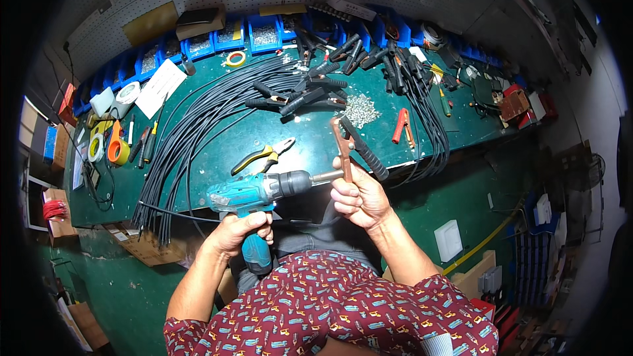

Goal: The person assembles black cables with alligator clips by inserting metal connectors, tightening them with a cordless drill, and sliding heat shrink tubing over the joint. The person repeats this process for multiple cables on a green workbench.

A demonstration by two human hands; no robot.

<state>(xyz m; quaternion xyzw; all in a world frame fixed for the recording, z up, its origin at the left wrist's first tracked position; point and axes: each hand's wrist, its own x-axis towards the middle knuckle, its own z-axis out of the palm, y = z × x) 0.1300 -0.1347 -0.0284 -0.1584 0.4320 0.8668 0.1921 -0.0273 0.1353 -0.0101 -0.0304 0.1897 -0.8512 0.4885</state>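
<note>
Two hands are up in front of the belly, close to the near edge of the green table (214, 148). The left arm slants up from the lower left, with its elbow bent. The left hand (242, 232) is wrapped around the handle of one blue-green drill (241, 192), and the drill's nose points to the right. The right arm slants up from the lower right. The right hand (361, 198) has its fingers curled in and holds one copper-coloured clamp (345, 148) with a black grip. The clamp stands up, a bit tilted, at the tip of the drill; I can't tell just how the two fit together there.

On the table, just past the drill, lies one pair of yellow and black pliers (269, 151). One heap of tiny shiny metal bits (361, 111) sits beyond the clamp. One red clamp (399, 125) lies to the right of that heap. There are two big bunches of black cables, a wide left bunch (177, 135) and a thinner right bunch (427, 133). Many black clamps (304, 102) lie in a jumble, too mixed up to count.
</note>
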